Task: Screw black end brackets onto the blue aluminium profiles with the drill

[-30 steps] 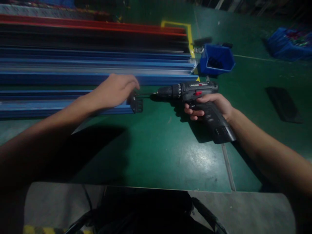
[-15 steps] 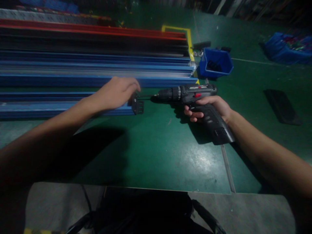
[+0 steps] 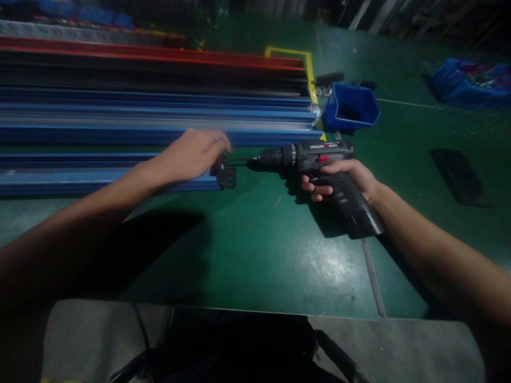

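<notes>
Across the green worktop (image 3: pixel 247 255), a long blue metal profile (image 3: pixel 195 184) lies left of my landmark, the black pistol-shaped power drill (image 3: pixel 287 156). My right forearm angles in from the lower right, its hand (image 3: pixel 351 175) wrapped round the drill's grip, fingers curled. My left hand (image 3: pixel 194 151) arches palm-down over the profile, left of the drill, fingertips bent at the black slotted bracket (image 3: pixel 226 175); I can't tell whether they pinch it. The drill's thin bit (image 3: pixel 239 160) points at the bracket.
</notes>
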{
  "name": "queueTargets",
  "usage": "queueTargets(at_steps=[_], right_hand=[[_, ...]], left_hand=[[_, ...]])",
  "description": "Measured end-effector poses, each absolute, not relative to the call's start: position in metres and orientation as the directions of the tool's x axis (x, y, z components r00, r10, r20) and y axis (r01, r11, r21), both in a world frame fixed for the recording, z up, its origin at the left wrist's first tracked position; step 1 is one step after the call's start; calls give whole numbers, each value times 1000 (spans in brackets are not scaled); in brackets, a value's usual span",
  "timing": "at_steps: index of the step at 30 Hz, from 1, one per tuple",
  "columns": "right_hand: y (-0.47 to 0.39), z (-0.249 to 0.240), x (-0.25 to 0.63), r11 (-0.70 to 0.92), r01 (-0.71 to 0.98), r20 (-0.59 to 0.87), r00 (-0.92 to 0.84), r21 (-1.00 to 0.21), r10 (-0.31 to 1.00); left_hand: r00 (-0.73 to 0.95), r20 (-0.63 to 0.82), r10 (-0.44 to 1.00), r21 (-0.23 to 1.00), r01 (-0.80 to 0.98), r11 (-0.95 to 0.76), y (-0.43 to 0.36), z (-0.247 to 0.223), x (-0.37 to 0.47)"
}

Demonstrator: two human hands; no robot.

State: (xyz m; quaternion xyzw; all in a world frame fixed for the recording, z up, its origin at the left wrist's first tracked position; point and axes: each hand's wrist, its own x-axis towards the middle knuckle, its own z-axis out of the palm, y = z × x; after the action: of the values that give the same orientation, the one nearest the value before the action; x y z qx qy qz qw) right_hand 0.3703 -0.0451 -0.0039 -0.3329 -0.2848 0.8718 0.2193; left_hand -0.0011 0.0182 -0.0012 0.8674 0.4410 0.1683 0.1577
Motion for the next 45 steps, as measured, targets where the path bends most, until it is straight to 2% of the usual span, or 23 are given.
queueTargets(at_steps=[33,45], right_hand=[[-46,-3,370,-753,-208,-445,-697,-625,562],[-46,-4,370,-759,-226,-437,-703,-610,561]], left_hand=[[554,159,817,449,696,-560,19,-2,-2],[579,172,797,423,687,-590,20,-4,-4]])
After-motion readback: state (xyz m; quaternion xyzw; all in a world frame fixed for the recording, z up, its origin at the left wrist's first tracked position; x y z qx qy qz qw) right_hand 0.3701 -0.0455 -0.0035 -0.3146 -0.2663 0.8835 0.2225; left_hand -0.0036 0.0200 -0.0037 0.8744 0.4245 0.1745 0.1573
